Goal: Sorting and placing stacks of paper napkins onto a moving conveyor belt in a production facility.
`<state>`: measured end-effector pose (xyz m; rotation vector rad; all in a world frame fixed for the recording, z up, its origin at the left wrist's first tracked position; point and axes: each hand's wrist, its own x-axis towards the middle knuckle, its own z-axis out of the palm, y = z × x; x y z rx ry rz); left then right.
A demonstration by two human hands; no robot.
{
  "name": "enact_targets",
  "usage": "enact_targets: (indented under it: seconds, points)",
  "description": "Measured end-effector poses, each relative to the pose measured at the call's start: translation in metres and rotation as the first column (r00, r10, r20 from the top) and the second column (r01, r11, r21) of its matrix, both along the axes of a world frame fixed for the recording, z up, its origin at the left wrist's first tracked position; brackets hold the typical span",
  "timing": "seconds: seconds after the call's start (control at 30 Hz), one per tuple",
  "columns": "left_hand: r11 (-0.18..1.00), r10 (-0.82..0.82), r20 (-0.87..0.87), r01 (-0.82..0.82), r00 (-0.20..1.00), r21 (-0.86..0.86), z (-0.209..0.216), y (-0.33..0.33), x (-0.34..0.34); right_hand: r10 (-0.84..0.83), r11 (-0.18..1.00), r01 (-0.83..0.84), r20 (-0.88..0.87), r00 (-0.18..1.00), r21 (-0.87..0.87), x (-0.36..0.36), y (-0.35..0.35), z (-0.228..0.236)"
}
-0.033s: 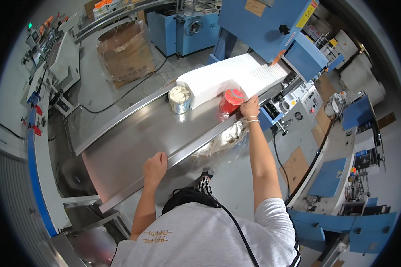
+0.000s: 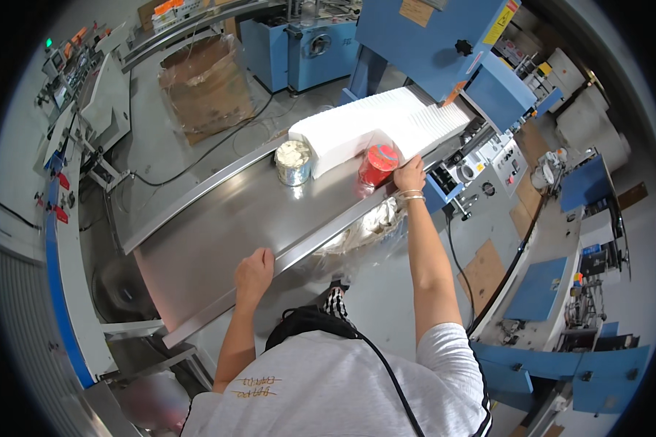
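Observation:
A long metal chute (image 2: 219,247) with raised side rims slants across in front of me. My left hand (image 2: 255,269) is closed over its near rim, toward the lower end. Farther up the same rim, my right hand (image 2: 410,175) has its fingers bent over the edge, close beside a red can (image 2: 378,166). Whether those fingers touch the can, I cannot tell. A clear-sided tin (image 2: 294,170) with pale contents stands left of the red can. Behind both lies a long row of stacked white paper sheets (image 2: 357,127), reaching up to the blue machine (image 2: 434,44).
Under the near rim hangs a clear plastic bag (image 2: 364,229) of white material. Beyond the chute stands a plastic-lined cardboard box (image 2: 204,87) on the floor. A control panel (image 2: 510,164) sits right of the chute's upper end. Dark cables (image 2: 452,247) cross the floor.

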<state>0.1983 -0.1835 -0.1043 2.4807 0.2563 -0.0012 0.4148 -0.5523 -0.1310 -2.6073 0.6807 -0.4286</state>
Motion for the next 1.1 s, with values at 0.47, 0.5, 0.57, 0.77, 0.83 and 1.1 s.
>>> enact_targets:
  seconds: [0.47, 0.5, 0.57, 0.77, 0.83, 1.1]
  points:
    - [0.998, -0.051, 0.062, 0.049, 0.997, 0.035, -0.017, 0.006, 0.000, 0.446, 0.894, -0.411, 0.292, 0.846, -0.177, -0.107, 0.113, -0.013]
    - [0.998, -0.062, 0.071, 0.060, 0.996, 0.020, -0.015, 0.007, 0.000, 0.524, 0.851, -0.497, 0.323, 0.788, -0.170, -0.111, 0.120, -0.014]
    - [0.997, -0.080, 0.080, 0.079, 0.994, 0.007, -0.015, 0.006, 0.002, 0.545, 0.837, -0.507, 0.374, 0.750, -0.204, -0.111, 0.126, -0.021]
    - [0.998, -0.069, 0.123, 0.067, 0.990, 0.021, -0.025, 0.007, 0.004, 0.510, 0.842, -0.535, 0.435, 0.742, -0.074, -0.114, 0.130, -0.027]
    - [0.996, -0.074, 0.116, 0.067, 0.990, 0.060, -0.026, 0.006, 0.003, 0.509, 0.852, -0.506, 0.450, 0.734, -0.138, -0.114, 0.131, -0.026]
    - [0.995, -0.055, 0.072, 0.048, 0.996, 0.085, -0.022, 0.006, 0.002, 0.562, 0.827, -0.524, 0.247, 0.790, -0.206, -0.103, 0.121, -0.015]
